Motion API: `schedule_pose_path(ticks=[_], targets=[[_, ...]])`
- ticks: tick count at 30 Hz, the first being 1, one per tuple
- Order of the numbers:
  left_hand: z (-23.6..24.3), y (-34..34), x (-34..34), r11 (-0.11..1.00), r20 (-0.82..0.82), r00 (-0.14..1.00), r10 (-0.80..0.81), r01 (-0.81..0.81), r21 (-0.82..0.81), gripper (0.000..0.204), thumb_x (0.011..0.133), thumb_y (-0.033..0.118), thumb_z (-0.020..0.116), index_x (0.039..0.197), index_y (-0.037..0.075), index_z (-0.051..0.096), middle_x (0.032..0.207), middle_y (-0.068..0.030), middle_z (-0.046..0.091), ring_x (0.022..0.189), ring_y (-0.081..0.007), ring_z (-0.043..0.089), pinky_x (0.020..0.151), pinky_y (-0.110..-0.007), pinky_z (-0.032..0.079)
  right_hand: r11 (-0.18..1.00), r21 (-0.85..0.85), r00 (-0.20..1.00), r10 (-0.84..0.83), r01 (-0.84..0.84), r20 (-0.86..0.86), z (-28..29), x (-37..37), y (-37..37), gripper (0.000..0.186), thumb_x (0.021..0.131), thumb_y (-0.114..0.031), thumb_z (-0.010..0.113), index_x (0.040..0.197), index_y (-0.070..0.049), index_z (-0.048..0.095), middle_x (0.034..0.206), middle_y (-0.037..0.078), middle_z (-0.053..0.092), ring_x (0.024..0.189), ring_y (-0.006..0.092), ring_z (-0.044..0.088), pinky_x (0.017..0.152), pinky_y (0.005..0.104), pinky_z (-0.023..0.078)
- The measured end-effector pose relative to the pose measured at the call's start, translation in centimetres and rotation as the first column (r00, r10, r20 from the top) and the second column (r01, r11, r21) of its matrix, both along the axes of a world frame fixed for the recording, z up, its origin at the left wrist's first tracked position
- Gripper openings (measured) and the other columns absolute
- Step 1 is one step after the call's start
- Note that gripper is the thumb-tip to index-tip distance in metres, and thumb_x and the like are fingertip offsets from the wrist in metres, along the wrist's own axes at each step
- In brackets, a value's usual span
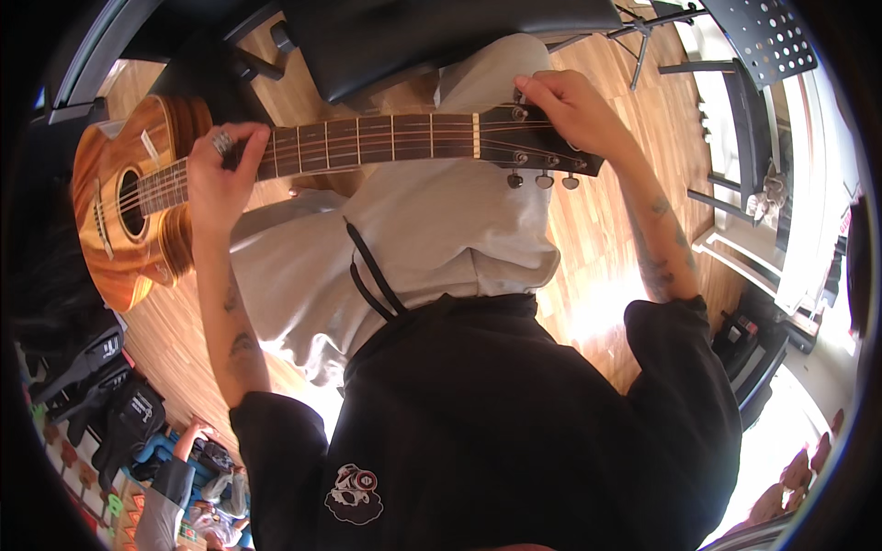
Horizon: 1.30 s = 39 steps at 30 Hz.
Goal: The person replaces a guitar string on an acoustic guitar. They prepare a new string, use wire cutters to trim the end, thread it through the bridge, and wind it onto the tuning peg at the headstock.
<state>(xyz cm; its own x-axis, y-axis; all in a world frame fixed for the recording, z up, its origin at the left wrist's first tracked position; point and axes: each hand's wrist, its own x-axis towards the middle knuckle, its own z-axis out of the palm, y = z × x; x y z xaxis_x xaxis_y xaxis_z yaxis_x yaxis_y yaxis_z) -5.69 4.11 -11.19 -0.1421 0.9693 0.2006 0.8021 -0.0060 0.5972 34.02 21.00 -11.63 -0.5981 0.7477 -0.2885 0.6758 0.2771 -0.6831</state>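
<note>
The guitar (317,144) lies across the lap (413,216), body (167,219) leftward. Over its neck (404,139), the left hand (220,174) bends, fingers curled; whether it pinches anything I cannot tell. The right hand (577,108) angles inward at the headstock (551,145), thumb and finger pinching a peg (519,95).

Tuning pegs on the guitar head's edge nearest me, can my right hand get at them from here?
Probably yes: the right hand is at the head's far edge, and nothing seems to cover the near pegs.
</note>
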Motion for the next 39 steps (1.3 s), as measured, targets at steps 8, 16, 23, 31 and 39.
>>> schedule_pose_path(ticks=[8,16,23,31,39], targets=[[0.0,0.2,-1.0,0.997,0.033,0.998,0.054,-0.052,-0.048,0.01,0.09,0.012,0.068,0.092,0.002,0.069,0.081,-0.0084,0.069,0.072,-0.0166,0.065,0.066,-0.027,0.048,0.995,-0.059,0.996,0.074,-0.077,-0.057,1.9,-1.3,1.0,0.047,0.097,-0.039,0.06,0.071,0.0,0.058,0.057,0.002,0.046,0.054,0.0101,0.044,0.052,0.029,0.035],[-1.6,-0.3,0.5,0.999,0.036,0.999,0.024,-0.025,0.021,0.011,0.093,0.013,0.067,0.098,0.004,0.069,0.09,-0.0106,0.07,0.085,-0.021,0.066,0.078,-0.031,0.051,0.98,-0.194,0.988,0.018,-0.048,-0.152,-1.5,0.2,-0.4,0.028,0.1,-0.03,0.057,0.109,-0.005,0.065,0.08,0.0,0.058,0.073,0.0077,0.052,0.067,0.0245,0.043],[1.7,4.7,14.9,0.957,0.134,0.96,-0.245,0.262,-0.124,0.02,0.087,0.021,0.071,0.099,0.005,0.071,0.092,-0.0076,0.065,0.09,-0.0293,0.064,0.078,-0.039,0.051,0.954,-0.155,0.948,0.216,-0.255,-0.232,-0.2,0.5,0.9,0.026,0.101,-0.02,0.052,0.116,-0.002,0.065,0.101,0.007,0.067,0.092,0.0146,0.061,0.084,0.029,0.048],[0.5,7.8,21.1,0.946,0.214,0.931,-0.295,0.317,-0.073,0.013,0.087,0.013,0.067,0.092,0.0,0.069,0.092,-0.0115,0.061,0.089,-0.034,0.061,0.077,-0.043,0.049,0.916,-0.223,0.929,0.28,-0.334,-0.244,-1.2,0.9,1.9,0.026,0.101,-0.021,0.052,0.113,-0.001,0.065,0.102,0.011,0.067,0.093,0.0189,0.062,0.085,0.0318,0.048],[0.2,7.5,20.6,0.934,0.327,0.912,-0.246,0.314,-0.173,0.009,0.088,0.009,0.066,0.092,0.001,0.068,0.092,-0.0128,0.062,0.088,-0.035,0.061,0.076,-0.043,0.048,0.907,-0.217,0.932,0.341,-0.361,-0.124,-1.9,0.4,1.8,0.029,0.101,-0.028,0.053,0.107,-0.002,0.065,0.094,0.011,0.066,0.087,0.0229,0.062,0.08,0.0341,0.048]])
